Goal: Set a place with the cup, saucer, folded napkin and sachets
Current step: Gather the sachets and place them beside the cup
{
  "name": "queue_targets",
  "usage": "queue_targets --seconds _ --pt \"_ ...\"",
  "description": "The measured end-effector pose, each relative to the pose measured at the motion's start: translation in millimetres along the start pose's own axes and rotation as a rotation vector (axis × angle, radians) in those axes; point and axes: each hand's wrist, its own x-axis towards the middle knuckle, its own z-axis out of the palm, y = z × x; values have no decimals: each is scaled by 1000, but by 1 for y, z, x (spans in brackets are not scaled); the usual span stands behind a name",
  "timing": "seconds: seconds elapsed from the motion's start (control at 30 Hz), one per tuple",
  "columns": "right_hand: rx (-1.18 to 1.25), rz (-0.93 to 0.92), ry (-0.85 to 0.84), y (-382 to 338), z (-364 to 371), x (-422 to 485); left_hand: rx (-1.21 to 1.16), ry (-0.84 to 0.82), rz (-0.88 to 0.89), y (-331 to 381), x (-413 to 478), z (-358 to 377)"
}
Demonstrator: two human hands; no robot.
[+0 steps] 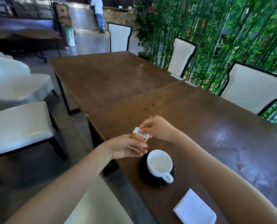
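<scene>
My left hand [126, 147] curled round sachets [138, 140], held over table [199, 126] edge, just by cup [159, 162]. Right hand [157, 127] pinching top one w/ thumb + finger. Cup sits on saucer [145, 173], looks empty. Napkin [194, 209] flat, nearer me. Risks: sachet slips, drops off edge or into cup; wrist bumps cup.

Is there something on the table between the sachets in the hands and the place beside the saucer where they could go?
Nothing visible. The sachets are held in both hands just above and left of the black saucer, and the table around it looks bare there.
</scene>
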Motion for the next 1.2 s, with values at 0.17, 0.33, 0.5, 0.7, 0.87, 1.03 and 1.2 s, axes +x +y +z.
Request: queue_targets --seconds 0.17,0.33,0.5,0.7,0.87,1.03,1.2 --pt "160 206 75 29 16 38 515 464 138 0 26 -13" --pt "297 373 86 54 28 79 1100 785 186 -8 72 -21" --pt "307 493 53 89 42 118 1274 770 114 -11 114 -47" --pt "218 488 -6 134 69 143 1313 724 -34 -33 155 -68" --pt "154 452 -6 157 83 151 1353 729 -48 -49 175 -74" --pt "68 403 -48 165 88 155 1352 743 -26 -59 181 -82" --pt "123 368 4 173 86 154 1288 719 -67 -63 179 -87"
